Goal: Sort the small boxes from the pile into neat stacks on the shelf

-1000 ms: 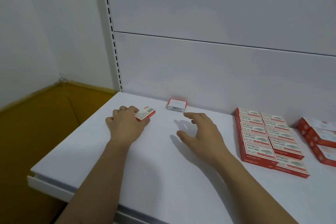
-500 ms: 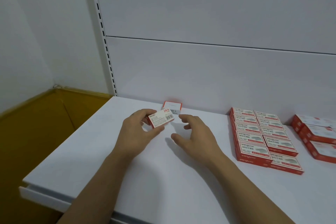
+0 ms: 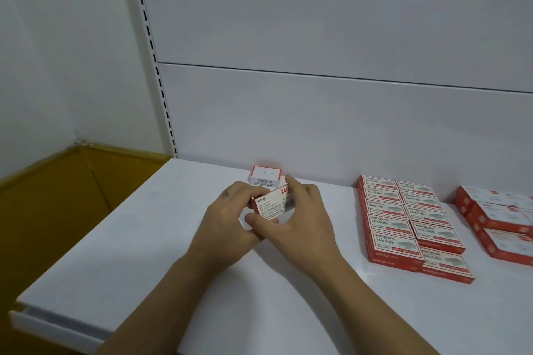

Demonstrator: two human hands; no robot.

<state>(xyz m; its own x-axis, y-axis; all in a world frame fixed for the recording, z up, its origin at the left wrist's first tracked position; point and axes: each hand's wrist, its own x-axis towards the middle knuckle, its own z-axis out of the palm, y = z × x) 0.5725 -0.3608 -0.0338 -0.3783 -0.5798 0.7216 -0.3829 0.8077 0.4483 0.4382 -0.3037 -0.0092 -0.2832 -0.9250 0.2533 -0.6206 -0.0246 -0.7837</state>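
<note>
A small red-and-white box [image 3: 274, 204] is lifted a little above the white shelf [image 3: 144, 239], tilted with its label toward me. My left hand [image 3: 227, 222] grips its left end. My right hand [image 3: 300, 219] pinches it too, thumb under the near edge and fingers over the far right corner. Behind them another small box [image 3: 265, 176] lies alone against the back panel. To the right, neat stacks of the same boxes [image 3: 403, 219] stand in two rows.
More red boxes [image 3: 499, 219] lie at the far right edge of the view. The shelf's front edge [image 3: 57, 323] runs at lower left, with a yellow-brown floor [image 3: 52, 204] beyond the left end. A slotted upright [image 3: 155, 66] rises at the back left.
My left hand lifted the box off the shelf and carried it rightward. My right hand moved in and took hold of its other end.
</note>
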